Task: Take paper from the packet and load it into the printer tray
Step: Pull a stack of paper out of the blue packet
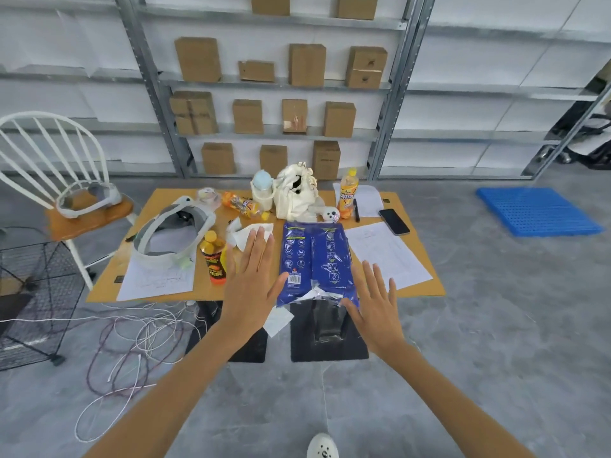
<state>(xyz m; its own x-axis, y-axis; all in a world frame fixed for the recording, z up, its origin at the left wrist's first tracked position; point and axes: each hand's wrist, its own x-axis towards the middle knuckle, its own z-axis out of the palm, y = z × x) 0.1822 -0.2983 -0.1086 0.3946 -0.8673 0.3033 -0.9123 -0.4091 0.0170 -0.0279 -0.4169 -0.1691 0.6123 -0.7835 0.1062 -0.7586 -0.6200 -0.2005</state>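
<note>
Both hands, left hand (253,285) and right hand (375,307), were spread flat either side of the torn blue packet (314,262), so I'd guess next was pulling sheets out.

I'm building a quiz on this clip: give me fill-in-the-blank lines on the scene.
1. The paper packet is coloured ____.
2. The packet's torn end faces ____ the person.
3. Both hands, left hand and right hand, have ____ fingers.
4. The phone lies to the packet's ____.

Missing: blue; toward; spread; right
</note>
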